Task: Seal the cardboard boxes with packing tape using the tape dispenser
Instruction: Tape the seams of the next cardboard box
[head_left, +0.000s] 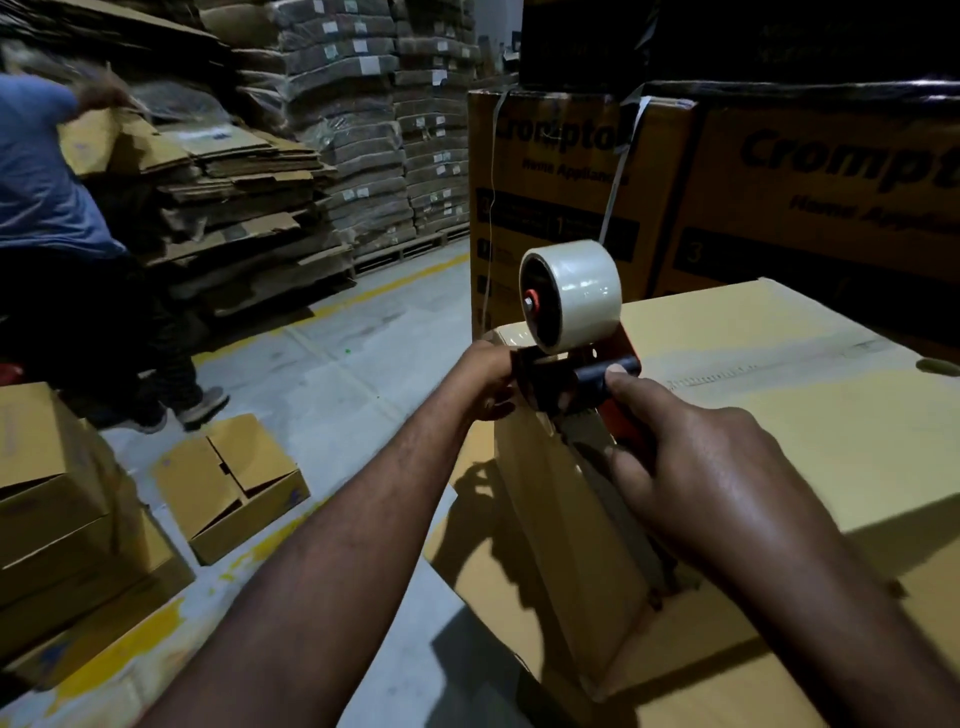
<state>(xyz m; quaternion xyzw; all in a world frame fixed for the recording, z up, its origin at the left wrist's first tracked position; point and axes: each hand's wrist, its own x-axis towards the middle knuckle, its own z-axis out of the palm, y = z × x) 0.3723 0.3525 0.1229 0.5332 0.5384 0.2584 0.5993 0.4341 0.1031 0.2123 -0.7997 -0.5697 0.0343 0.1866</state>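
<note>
- Upper left of the frame: a person in a blue shirt (36, 171) is leaning toward stacks of flattened cardboard (234, 197).
- Lower left: small open boxes (228, 483) are lying on the floor (337, 374).
- Centre: the left hand (488, 382) is resting at the upper left corner of the cardboard box (753, 338) and touching the front end of the tape dispenser (566, 374). Its fingers are curling under; what they are clasping cannot be determined.
- Centre: the tape dispenser is sitting on that corner edge. Its orange-red frame with black front parts is carrying a thick tape roll (576, 291), glossy and whitish-clear, on a dark core with an orange hub.
- Centre right: the right hand (701, 467) is grasping the dispenser's handle, with its fingers wrapping around it and its thumb pressing the black bar.
- Centre to right: the tan-yellow cardboard box is showing closed top flaps.
- Upper right: printed cartons (810, 176) are standing behind the box.
</note>
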